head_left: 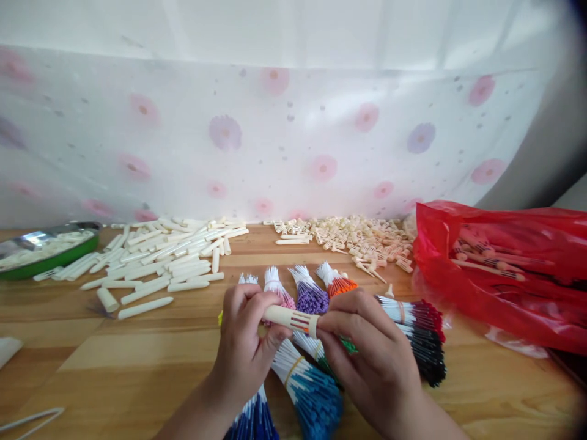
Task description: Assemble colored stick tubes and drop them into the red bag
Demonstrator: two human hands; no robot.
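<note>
A cream multicolour pen barrel (280, 315) with slots near its right end lies level between my hands. My left hand (245, 336) is closed around its left part, thumb below and fingers above. My right hand (367, 342) is closed at the slotted end, its fingertips pinched against the rim; anything smaller between them is hidden. A bit of orange shows through the slots. Below and behind the hands lie banded bundles of pen refills: teal (316, 394), dark blue (254, 415), purple (312, 296), orange (339, 284), black (426, 354) and dark red (428, 315). Pink and green bundles are partly covered.
A heap of cream barrels (169, 250) lies at back left, beside a green-rimmed tray (50, 260). Small cream parts (362, 235) are piled at back centre-right. A red plastic bag (504, 269) holding pens stands right. A flowered sheet (284, 140) hangs behind the wooden table (114, 379).
</note>
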